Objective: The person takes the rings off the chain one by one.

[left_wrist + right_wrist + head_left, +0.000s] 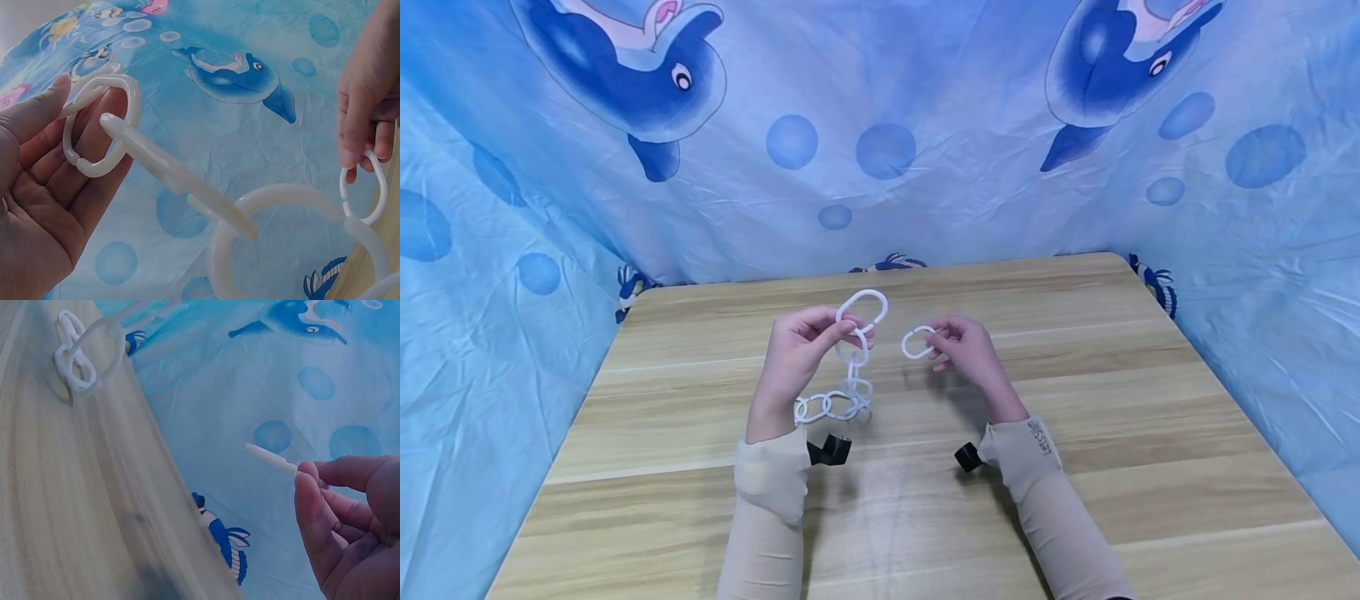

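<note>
My left hand (pixel 801 354) pinches the upper end of a chain of white plastic links (pixel 838 405) between thumb and fingers. The top link (pixel 862 293) stands up above the fingertips, and the chain hangs from there, its lower part lying on the table beside the wrist. A small split shows in the link (pixel 134 100) at the fingers in the left wrist view. To the right, my right hand (pixel 967 350) pinches a single loose white link (pixel 906 347) by its right side, apart from the chain. Edge-on, that link (pixel 270 457) looks thin in the right wrist view.
Both hands are over a wood-grain table (pixel 1150 467). A blue curtain (pixel 955 208) printed with dolphins and bubbles rises behind the table and along both sides. Black wrist cameras stick out inward from the left cuff (pixel 771 475) and the right cuff (pixel 1024 450).
</note>
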`<state>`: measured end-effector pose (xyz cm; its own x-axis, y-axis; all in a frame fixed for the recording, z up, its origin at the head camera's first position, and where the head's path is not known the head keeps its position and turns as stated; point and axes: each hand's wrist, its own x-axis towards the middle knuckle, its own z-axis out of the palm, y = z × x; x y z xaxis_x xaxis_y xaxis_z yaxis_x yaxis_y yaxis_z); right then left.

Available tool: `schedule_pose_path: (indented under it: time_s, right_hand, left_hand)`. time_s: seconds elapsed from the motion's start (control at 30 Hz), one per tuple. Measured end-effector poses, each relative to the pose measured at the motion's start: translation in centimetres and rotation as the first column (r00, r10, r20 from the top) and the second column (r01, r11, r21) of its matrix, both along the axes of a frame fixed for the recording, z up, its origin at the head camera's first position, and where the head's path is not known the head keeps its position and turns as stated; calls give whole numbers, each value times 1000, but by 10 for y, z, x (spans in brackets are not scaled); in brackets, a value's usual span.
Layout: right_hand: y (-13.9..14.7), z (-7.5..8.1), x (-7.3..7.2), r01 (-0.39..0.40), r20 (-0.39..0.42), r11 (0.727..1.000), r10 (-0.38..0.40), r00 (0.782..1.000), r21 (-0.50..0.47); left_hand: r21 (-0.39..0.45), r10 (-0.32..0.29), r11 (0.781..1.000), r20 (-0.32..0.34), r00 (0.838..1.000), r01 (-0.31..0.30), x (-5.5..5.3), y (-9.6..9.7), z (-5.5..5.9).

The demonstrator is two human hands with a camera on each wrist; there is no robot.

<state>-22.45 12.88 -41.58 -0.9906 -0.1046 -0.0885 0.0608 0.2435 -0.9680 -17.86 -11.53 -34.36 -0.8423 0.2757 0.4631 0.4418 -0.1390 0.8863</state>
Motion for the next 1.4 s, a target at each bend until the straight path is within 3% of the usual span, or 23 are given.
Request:
schedule_pose_path:
  time_s: [1.4]
  right_hand:
    - [2, -44, -11, -64, 125, 993, 51, 991, 103]
  left_hand:
    - [-10, 9, 1000, 16, 1000, -9, 7, 2, -3]
